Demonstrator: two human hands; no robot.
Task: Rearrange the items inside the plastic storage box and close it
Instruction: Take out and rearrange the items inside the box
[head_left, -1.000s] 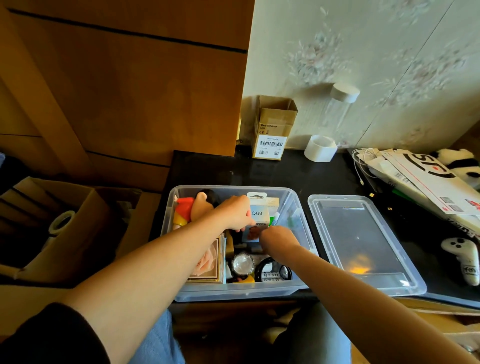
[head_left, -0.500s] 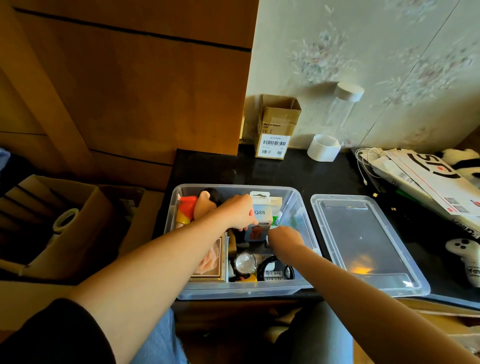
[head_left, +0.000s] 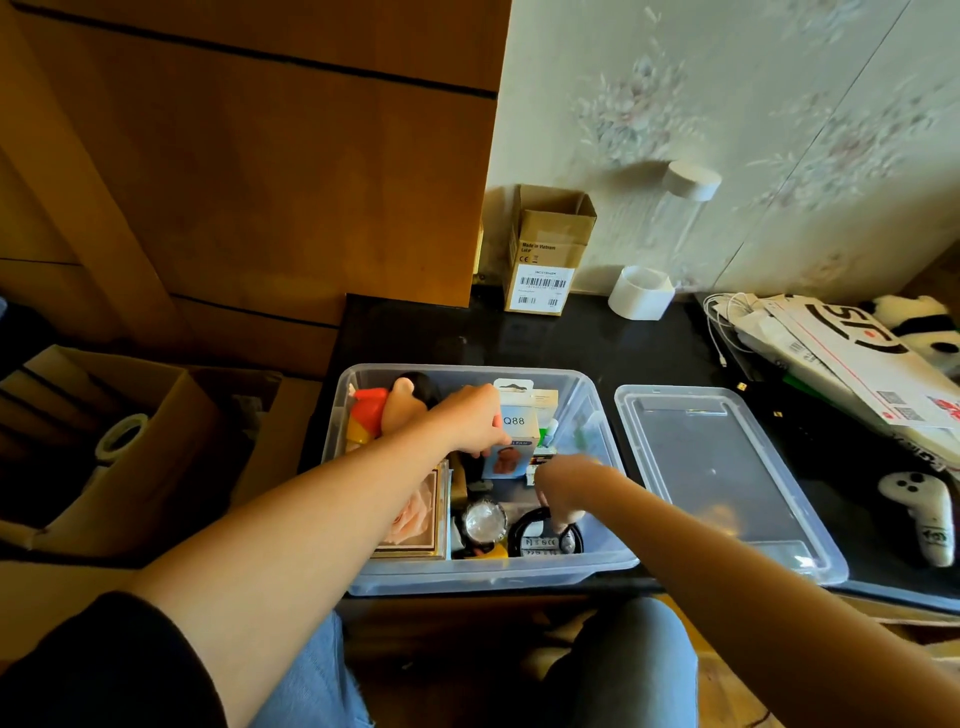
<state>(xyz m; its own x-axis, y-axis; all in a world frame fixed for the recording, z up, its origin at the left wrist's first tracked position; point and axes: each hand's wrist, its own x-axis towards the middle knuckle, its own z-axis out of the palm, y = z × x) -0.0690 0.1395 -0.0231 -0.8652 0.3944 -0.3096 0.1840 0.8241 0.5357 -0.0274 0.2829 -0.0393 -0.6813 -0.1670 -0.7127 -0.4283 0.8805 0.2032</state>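
Black desk (head_left: 571, 343), clear storage box (head_left: 597, 415) at front edge, lid (head_left: 727, 483) just right, off. Left hand (head_left: 467, 421) pinching Q88 carton (head_left: 514, 431); right hand (head_left: 563, 486) blurred, grip unclear. Risk: upright carton blocking lid closure.

Warm, uneven daylight is cast across the scene; the wall (head_left: 727, 104) is brightly lit, while the dark tabletop (head_left: 571, 343) is left dim. Motion blur is seen on the right hand (head_left: 563, 486). Straight edges are bowed by wide-angle distortion.
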